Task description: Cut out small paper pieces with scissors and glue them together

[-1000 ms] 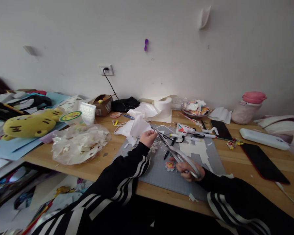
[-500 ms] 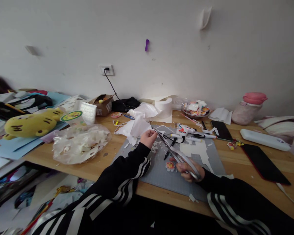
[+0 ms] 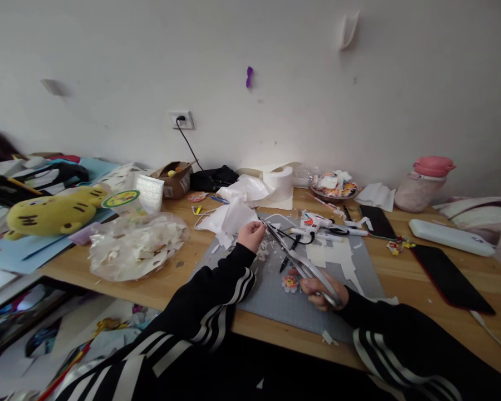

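Though unclear in left hand (image 3: 251,236), grip of right hand (image 3: 323,289) tight around grey-handled tool (image 3: 295,255).

We reach our left arm (image 3: 204,298) forward and inward from the lower left, its black sleeve (image 3: 236,266) striped white and covering us to the wrist. Our left hand (image 3: 251,236) is the farther forward, fingers bent and tips pinched together. Our right arm (image 3: 401,337), sleeved alike, comes in from the lower right, forearm angled left. Our right hand (image 3: 322,289) sits lower and closer to us, its fingers curled in a grip. The two hands stand apart.
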The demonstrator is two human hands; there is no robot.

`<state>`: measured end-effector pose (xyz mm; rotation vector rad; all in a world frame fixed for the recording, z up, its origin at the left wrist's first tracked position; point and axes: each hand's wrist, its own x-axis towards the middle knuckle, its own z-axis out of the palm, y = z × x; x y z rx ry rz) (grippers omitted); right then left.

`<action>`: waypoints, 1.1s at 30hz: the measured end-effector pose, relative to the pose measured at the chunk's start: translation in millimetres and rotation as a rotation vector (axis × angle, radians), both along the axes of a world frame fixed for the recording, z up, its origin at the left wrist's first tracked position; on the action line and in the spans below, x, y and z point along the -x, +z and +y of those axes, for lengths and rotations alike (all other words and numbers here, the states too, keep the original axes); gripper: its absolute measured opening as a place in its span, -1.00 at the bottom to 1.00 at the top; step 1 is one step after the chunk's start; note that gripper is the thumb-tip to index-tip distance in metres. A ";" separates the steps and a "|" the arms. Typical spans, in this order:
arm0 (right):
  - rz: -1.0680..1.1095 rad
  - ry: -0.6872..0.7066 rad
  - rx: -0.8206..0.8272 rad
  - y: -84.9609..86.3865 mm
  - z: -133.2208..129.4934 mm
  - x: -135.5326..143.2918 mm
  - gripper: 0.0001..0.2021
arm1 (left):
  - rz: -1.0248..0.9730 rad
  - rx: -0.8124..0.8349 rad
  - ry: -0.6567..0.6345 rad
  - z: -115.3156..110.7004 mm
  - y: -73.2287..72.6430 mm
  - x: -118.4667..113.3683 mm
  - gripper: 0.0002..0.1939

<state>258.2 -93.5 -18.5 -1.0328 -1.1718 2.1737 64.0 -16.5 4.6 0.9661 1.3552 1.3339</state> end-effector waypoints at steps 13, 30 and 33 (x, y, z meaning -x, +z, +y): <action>0.121 0.081 0.023 -6.2 4.3 -3.3 -0.29 | -0.079 0.005 -0.039 -0.2 3.1 -0.5 -0.75; 0.001 0.021 -0.004 0.4 0.8 0.2 -0.29 | -0.059 0.012 -0.053 -1.7 0.2 -2.8 -0.75; -0.010 0.028 -0.026 -0.6 0.2 -0.6 -0.30 | -0.046 0.019 -0.048 -2.2 0.9 -2.8 -0.75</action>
